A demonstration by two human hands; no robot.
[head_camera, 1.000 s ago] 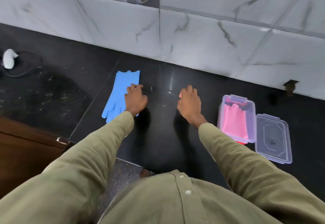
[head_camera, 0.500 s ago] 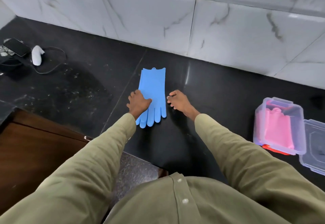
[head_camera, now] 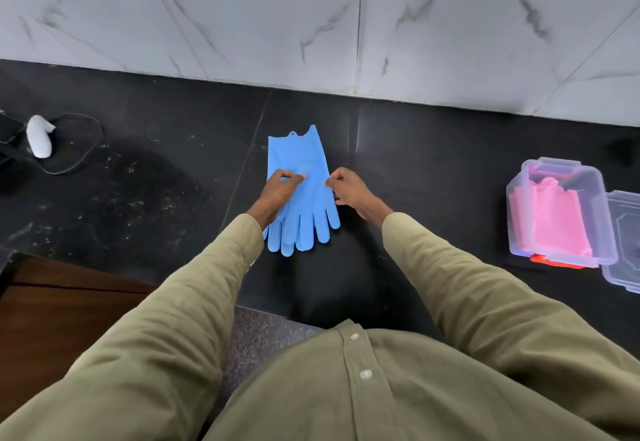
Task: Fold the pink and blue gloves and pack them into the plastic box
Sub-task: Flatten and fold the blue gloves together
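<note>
Item one: blue gloves (head_camera: pixel 304 191), which we find stacked flat on the black counter (head_camera: pixel 433 170), cuffs toward the marble wall (head_camera: pixel 242 18), finger ends toward the person.

Item two: left hand (head_camera: pixel 277 191), which we see resting on the gloves' left side, its fingers curled and the thumb and forefinger pinching the blue material near the middle.

Item three: right hand (head_camera: pixel 349 191), at the gloves' right edge, fingers curled in and pinching that edge.

Item four: plastic box (head_camera: pixel 561 260), clear, open, well apart to the right; we note the pink gloves (head_camera: pixel 557 219) lying folded inside it.

Item five: lid (head_camera: pixel 623 243), clear, lying just beside the box on its right.

Item six: white object (head_camera: pixel 40 135) with a dark cable, far left on the counter; we cannot tell what it is.
</note>
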